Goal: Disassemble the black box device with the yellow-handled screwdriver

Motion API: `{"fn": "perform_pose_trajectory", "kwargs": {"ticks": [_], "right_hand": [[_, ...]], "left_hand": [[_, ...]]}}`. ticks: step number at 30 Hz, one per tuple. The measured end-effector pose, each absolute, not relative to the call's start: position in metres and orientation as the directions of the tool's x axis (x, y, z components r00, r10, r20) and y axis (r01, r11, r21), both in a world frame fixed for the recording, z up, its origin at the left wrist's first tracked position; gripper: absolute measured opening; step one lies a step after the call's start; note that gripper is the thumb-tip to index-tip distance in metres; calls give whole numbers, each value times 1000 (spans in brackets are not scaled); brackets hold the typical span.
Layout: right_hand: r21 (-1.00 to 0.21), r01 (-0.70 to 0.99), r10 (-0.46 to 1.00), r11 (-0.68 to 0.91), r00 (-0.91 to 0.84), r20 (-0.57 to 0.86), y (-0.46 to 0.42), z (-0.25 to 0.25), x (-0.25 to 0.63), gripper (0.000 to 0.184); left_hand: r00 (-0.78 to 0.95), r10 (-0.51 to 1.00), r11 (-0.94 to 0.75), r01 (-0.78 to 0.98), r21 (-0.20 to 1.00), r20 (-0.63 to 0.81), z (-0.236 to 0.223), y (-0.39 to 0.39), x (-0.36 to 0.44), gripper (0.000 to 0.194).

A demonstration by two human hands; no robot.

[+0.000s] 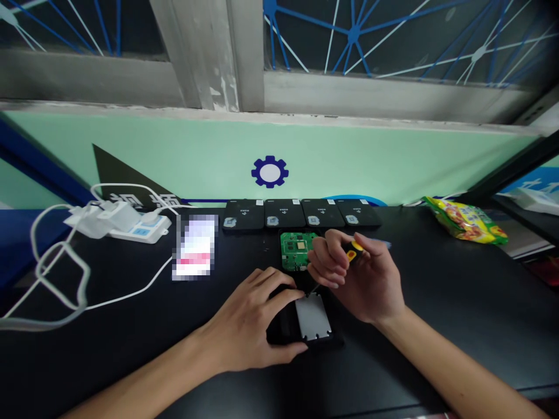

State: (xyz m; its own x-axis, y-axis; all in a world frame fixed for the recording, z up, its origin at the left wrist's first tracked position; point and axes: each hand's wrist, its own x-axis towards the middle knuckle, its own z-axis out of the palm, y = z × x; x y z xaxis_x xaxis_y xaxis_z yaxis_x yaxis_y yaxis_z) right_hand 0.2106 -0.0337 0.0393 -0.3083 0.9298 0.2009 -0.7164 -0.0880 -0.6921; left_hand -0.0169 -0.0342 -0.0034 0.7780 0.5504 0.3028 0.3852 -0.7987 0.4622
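Note:
My right hand (356,273) is closed round the black and yellow handle of a screwdriver (354,251). Its thin shaft slants down to the upper edge of a silver metal plate (313,317); the tip is hard to make out. That plate lies in a black plastic case (282,329) on the table. With thumb and fingers spread around the case, my left hand (257,320) grips it from the left. Just beyond the case is a green circuit board (299,250) in a dark housing, its right side partly hidden by my right fingers.
Several flat black boxes (283,213) stand in a row along the back of the black table (458,326). A phone with a blurred screen (195,247) lies left of them. Farther left are a white power strip (144,228) and looped cables (82,273). A yellow-green snack bag (467,221) is at the right.

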Motion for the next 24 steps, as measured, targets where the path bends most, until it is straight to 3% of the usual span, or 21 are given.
{"fn": "perform_pose_trajectory", "kwargs": {"ticks": [8,15,24], "right_hand": [[-697,-710,926,-95,-321,201,-32,34,209,42],[-784,-621,909,-17,-336,246,-37,28,204,37],[-803,-596,911,-4,-333,242,-40,27,202,23]], "left_hand": [[780,552,-795,387,467,296,-3,-34,-16,76],[778,569,-780,408,475,265,0,-37,-16,89],[777,579,-767,416,488,248,0,-38,-15,88]]}}
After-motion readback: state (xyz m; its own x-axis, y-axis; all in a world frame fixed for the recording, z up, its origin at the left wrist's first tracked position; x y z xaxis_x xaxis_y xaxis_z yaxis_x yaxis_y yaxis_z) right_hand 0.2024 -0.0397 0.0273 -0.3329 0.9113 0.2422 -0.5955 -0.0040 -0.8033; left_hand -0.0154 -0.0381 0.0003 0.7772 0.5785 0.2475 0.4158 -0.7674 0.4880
